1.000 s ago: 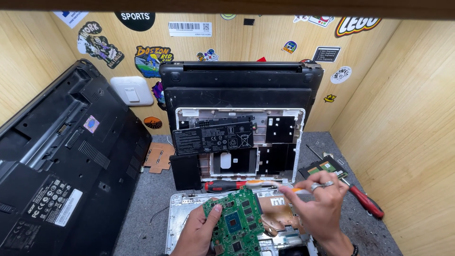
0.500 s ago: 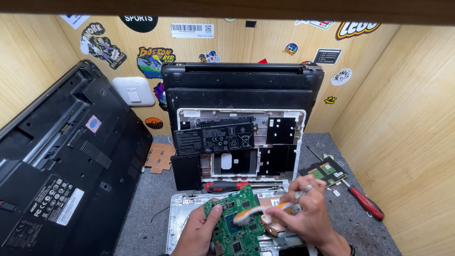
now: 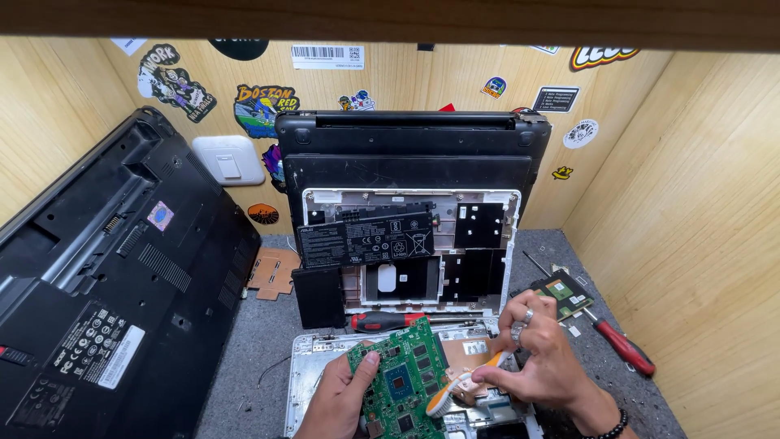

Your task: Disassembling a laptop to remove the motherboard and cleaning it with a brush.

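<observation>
A wooden booth with sticker-covered walls (image 3: pixel 715 244) closes in the grey felt tabletop (image 3: pixel 260 358), and a big black laptop (image 3: pixel 106 284) leans bottom-up on the left. At the back another opened laptop base (image 3: pixel 406 244) stands upright, its battery and black shielding bare, so the stripping-down looks well advanced. In front lies a white laptop shell (image 3: pixel 305 366), emptied of its green circuit board (image 3: pixel 402 382), which the left hand (image 3: pixel 337 398) props tilted above it, thumb and fingers pinching the board's left edge. The right hand (image 3: pixel 540 362) has its grip pressed together around an orange-and-white brush (image 3: pixel 459 386), bristles touching the board; cleaning seems under way and reassembly remains. Two red-handled screwdrivers (image 3: pixel 621 345) and a small green card (image 3: pixel 562 291) lie nearby.
</observation>
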